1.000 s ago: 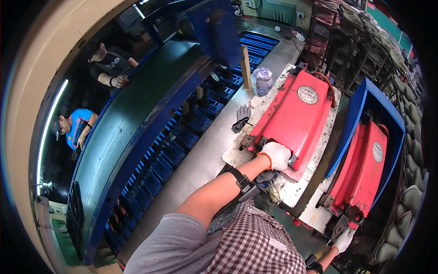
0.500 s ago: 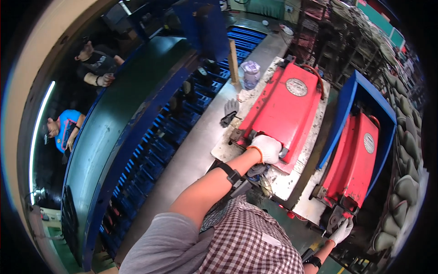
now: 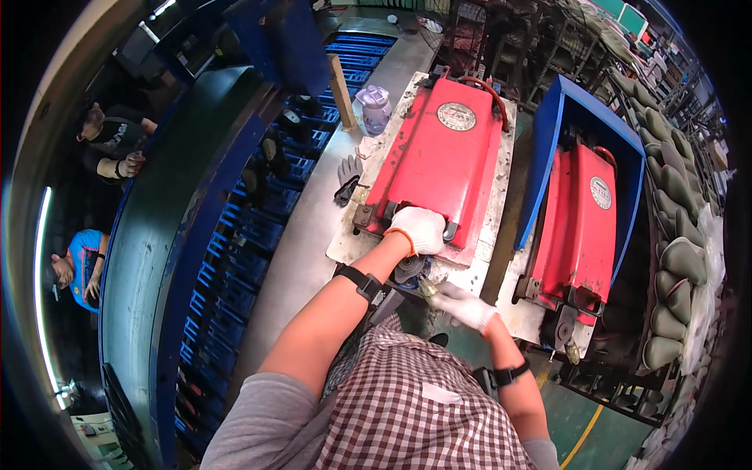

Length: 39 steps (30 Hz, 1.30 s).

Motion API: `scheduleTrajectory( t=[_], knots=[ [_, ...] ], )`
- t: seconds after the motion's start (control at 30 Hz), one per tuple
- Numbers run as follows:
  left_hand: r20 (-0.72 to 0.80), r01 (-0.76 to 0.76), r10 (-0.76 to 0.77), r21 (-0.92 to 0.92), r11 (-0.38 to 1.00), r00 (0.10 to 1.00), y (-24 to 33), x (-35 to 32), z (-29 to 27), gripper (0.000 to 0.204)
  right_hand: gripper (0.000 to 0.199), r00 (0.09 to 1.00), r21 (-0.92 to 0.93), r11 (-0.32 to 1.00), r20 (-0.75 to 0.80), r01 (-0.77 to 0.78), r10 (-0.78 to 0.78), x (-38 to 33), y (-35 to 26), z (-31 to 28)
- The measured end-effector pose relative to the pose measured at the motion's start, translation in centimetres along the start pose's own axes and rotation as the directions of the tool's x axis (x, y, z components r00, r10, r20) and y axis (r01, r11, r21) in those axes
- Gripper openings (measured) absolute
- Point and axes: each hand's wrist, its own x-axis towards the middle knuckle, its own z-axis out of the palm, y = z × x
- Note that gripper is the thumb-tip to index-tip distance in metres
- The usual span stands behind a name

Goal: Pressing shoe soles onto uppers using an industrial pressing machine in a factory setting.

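Two white-gloved hands work at the near end of a flat red metal press lid [image 3: 442,160] lying on a pale worn bench [image 3: 345,243]. The left hand [image 3: 419,229] is wrapped around the lid's near edge, fingers closed on it; the right hand [image 3: 464,305], just below and right of that hold, pinches a small object too blurred to identify. If the lid drops, the right fingers near its edge could be caught. Half a second ago the right hand was far off, at the second red lid [image 3: 583,215].
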Motion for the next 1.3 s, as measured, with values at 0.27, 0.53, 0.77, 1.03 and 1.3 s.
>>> scheduleTrajectory(
  t=[0.27, 0.53, 0.77, 1.03, 1.3],
  knots=[
    [-0.044, -0.005, 0.005, -0.016, 1.000, 0.999, -0.2, -0.1, 0.9, 0.036, 0.037, 0.938, 0.132, 0.988, 0.345, -0.082, 0.032, 5.4, -1.2, 10.0],
    [-0.342, -0.280, 0.250, -0.041, 0.959, 0.906, -1.4, -2.4, -0.8, 0.030, 0.041, 0.886, -0.222, 0.975, 0.445, -0.033, 0.132, 7.6, -4.2, 8.0],
    [-0.503, -0.370, 0.328, 0.017, 0.929, 0.799, 0.0, -5.2, -12.6, 0.033, 0.041, 0.931, 0.222, 0.907, -0.153, 0.359, -0.331, 4.8, -5.5, 2.8],
    [-0.864, -0.387, 0.503, 0.457, 0.801, 0.022, -1.6, -5.5, -18.9, 0.058, 0.093, 0.392, -0.575, 0.790, -0.791, -0.212, -0.471, 15.9, -12.0, -0.5],
    [-0.934, -0.637, 0.193, -0.047, 0.770, 0.302, -10.3, -11.4, -7.9, 0.052, 0.078, 0.410, 0.072, 0.686, -0.844, 0.724, -0.345, 17.2, -9.0, -4.6]
  ],
)
